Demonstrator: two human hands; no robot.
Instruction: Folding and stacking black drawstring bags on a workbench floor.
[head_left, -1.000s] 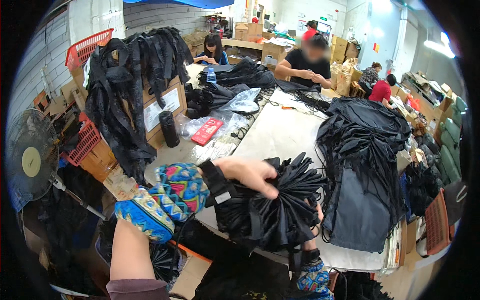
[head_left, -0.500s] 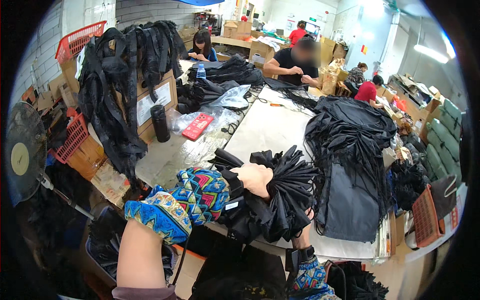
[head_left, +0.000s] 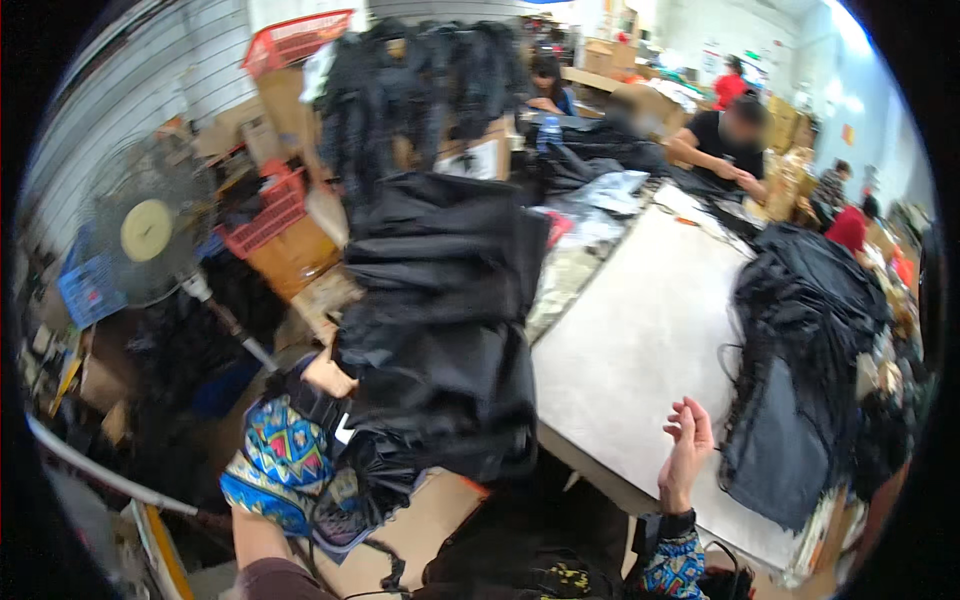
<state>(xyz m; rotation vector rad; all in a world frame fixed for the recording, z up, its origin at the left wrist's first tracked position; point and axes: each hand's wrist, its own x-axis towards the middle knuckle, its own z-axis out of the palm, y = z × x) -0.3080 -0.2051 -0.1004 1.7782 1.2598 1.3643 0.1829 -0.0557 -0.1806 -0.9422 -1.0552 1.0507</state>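
At the left, my left hand (head_left: 330,376) grips the lower left edge of a stack of black fabric bags (head_left: 440,270). Its fingers are partly hidden by the cloth. The bags hang in broad loose folds, blurred by motion, between the table and the floor fan. My right hand (head_left: 687,442) is raised over the table's near edge, palm turned inward and fingers loosely stretched, with nothing in it. A pile of black drawstring bags (head_left: 800,400) lies on the table (head_left: 630,330) to the right of that hand, loose cords along its left side.
A floor fan (head_left: 147,232) stands at the left beside a red plastic crate (head_left: 268,212). Black straps (head_left: 410,90) hang over a carton behind the held bags. Across the table a person in black (head_left: 720,150) works with both hands. A water bottle (head_left: 549,133) stands farther back.
My left hand has swung the bags left off the table, and they have fallen from a gathered bunch into open folds. My right hand has come away from them. The view has turned left.
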